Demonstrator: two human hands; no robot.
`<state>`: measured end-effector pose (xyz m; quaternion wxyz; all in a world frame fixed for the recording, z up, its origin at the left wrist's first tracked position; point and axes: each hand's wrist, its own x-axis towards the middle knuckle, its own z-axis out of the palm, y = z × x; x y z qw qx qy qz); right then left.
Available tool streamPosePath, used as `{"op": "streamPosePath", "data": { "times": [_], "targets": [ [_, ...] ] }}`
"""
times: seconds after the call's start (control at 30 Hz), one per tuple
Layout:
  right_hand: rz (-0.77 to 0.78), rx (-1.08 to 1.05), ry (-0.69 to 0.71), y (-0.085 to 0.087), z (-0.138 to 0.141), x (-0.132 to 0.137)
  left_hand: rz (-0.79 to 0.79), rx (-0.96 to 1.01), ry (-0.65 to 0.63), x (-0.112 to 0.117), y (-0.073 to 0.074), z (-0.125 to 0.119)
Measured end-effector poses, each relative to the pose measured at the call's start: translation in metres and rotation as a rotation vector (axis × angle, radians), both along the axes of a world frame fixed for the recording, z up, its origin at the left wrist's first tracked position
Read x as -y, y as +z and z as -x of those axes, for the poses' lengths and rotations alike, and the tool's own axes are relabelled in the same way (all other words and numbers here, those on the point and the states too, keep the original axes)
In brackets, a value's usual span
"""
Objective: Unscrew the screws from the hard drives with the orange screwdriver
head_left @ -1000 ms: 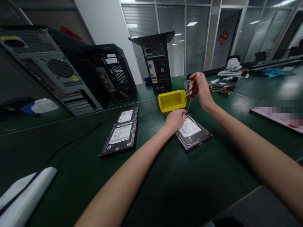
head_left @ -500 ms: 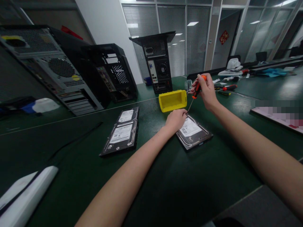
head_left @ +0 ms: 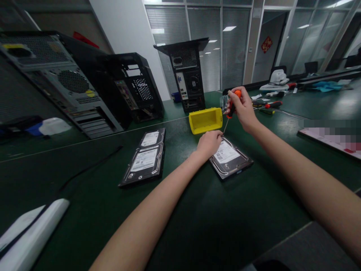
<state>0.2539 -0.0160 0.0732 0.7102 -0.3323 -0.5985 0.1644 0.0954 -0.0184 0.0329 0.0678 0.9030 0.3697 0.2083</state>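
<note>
On the green table lies a hard drive [head_left: 229, 156], label side up, in front of me. My left hand [head_left: 209, 143] is closed at the drive's far left corner, its fingers curled on the edge and partly hidden. My right hand [head_left: 243, 109] grips an orange-and-black screwdriver [head_left: 231, 108] by the handle. The shaft slants down, its tip at the far corner of the drive beside my left fingertips; the screw there is too small to make out. Just beyond the hands stands a yellow plastic bin [head_left: 205, 121], its open side towards me.
Two more hard drives [head_left: 143, 161] lie end to end on the left. Computer cases [head_left: 186, 75] stand along the back and left. A clear container [head_left: 224, 102] is behind my right hand. Tools [head_left: 273, 105] lie at the right, and a white object [head_left: 36, 229] sits front left.
My right hand and the screwdriver handle have shifted slightly left and turned a little, with the tip staying at the drive's corner. My left hand and the drive have hardly moved.
</note>
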Motion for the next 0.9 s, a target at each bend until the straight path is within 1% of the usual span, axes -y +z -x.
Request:
{"op": "streamPosePath", "data": {
  "times": [0.17,0.33,0.53,0.9],
  "targets": [
    [-0.009,-0.011,0.0,0.004,0.004,0.005,-0.002,0.008,0.001,-0.001,-0.001,0.001],
    [0.028,-0.036,0.014,0.007,0.006,0.011,0.001,0.003,-0.004,-0.002,-0.002,0.001],
    [0.018,-0.064,0.016,0.004,0.004,0.006,-0.003,0.004,-0.003,-0.001,-0.001,0.0],
    [0.054,-0.04,0.099,0.004,0.009,0.007,0.001,0.005,-0.01,-0.002,-0.001,0.001]
  ]
}}
